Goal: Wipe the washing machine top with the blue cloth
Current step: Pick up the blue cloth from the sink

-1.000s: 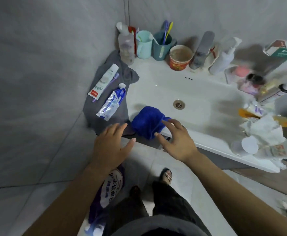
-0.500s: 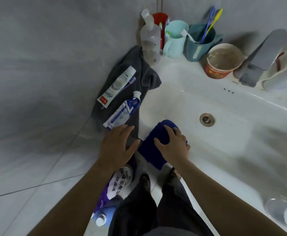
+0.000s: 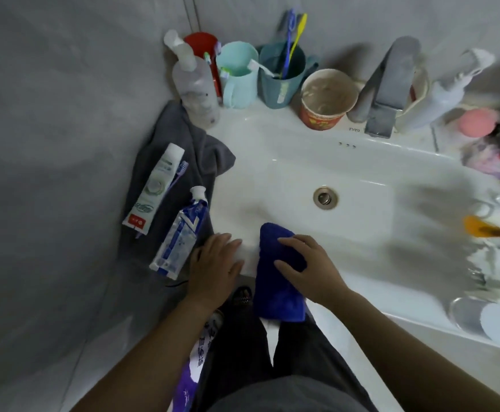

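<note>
Lengthwise, the blue cloth (image 3: 278, 281) drapes over the sink (image 3: 361, 185) edge, right hand (image 3: 308, 269) clutching it.

Right hand (image 3: 308, 269) palm down, fingers curled in a grasp; left hand (image 3: 214, 267) just beside it, flat, fingers together.

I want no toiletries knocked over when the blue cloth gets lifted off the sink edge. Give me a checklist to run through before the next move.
1. Right hand on the blue cloth: ok, fingers rest on it.
2. Grip closed around the cloth: cannot tell.
3. Left hand free: ok, flat on the sink rim, holding nothing.
4. Blue toothpaste tube clear of the left hand: not ok, close beside it.
5. Cloth free to lift: ok, nothing lies on it.
6. Washing machine top in sight: not ok, not visible.
</note>
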A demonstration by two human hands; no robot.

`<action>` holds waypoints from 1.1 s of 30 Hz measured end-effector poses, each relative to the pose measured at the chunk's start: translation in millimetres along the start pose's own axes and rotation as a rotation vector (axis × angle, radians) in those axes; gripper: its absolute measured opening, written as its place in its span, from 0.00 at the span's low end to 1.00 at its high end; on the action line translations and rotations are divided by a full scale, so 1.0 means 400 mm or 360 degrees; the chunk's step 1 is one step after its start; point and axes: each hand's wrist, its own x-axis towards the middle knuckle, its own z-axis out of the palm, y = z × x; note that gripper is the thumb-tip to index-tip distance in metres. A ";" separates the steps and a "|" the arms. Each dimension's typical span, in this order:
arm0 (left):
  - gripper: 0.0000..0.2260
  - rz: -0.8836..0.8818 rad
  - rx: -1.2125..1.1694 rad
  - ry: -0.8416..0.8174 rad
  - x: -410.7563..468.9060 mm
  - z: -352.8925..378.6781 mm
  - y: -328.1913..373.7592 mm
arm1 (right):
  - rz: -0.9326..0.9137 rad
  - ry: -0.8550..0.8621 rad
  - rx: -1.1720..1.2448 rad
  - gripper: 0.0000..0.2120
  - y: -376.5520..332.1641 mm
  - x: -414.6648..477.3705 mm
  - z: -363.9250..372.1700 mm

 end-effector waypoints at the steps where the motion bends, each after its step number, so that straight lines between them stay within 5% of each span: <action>1: 0.16 0.0018 -0.0004 0.0021 0.000 0.004 -0.005 | 0.0106 0.0066 -0.0025 0.25 -0.026 0.013 0.020; 5: 0.18 0.0088 0.0001 0.0046 0.008 0.010 -0.021 | 0.0408 0.0258 -0.0407 0.26 -0.093 0.047 0.118; 13: 0.17 0.0489 0.0115 0.0079 0.055 0.012 -0.067 | 0.0011 0.0289 -0.0384 0.27 -0.010 -0.028 0.099; 17: 0.13 0.0509 0.0116 0.0222 0.067 0.019 -0.060 | 0.0128 0.0521 -0.0514 0.26 -0.016 -0.035 0.121; 21: 0.14 0.0524 0.0138 0.0289 0.073 0.037 -0.062 | 0.0442 0.0472 -0.0589 0.25 -0.052 0.027 0.137; 33: 0.14 0.0493 0.0093 0.0234 0.072 0.028 -0.059 | 0.0464 0.0536 -0.0625 0.25 -0.042 0.025 0.144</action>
